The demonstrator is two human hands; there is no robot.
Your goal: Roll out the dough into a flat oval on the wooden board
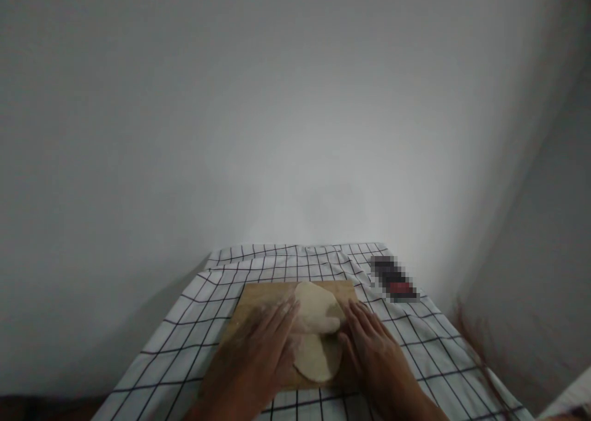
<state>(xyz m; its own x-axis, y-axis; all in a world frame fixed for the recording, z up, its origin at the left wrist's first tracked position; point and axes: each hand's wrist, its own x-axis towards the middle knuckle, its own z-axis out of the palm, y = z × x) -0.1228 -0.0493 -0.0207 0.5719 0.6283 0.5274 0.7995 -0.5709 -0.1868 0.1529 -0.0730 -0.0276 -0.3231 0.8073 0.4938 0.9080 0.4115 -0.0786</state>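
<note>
A pale, floury rolling pin (318, 325) lies crosswise over a flattened sheet of dough (316, 360). The dough shows both beyond the pin and on its near side, as a long oval. My left hand (266, 338) is over the pin's left end, fingers reaching forward and thumb on the near side. At the other end, my right hand (372, 338) has the pin between its thumb and its long, close-set fingers. Both hands hide the pin's ends. Under the dough is a wooden board (263, 292), its left and right sides partly covered by my hands and forearms.
A white tablecloth (194, 307) with a dark grid covers the table. To the right of the board lies a dark, pixelated item with a red patch (394, 280), its kind unclear. A plain wall (295, 132) rises behind the table, and another surface slopes at the right.
</note>
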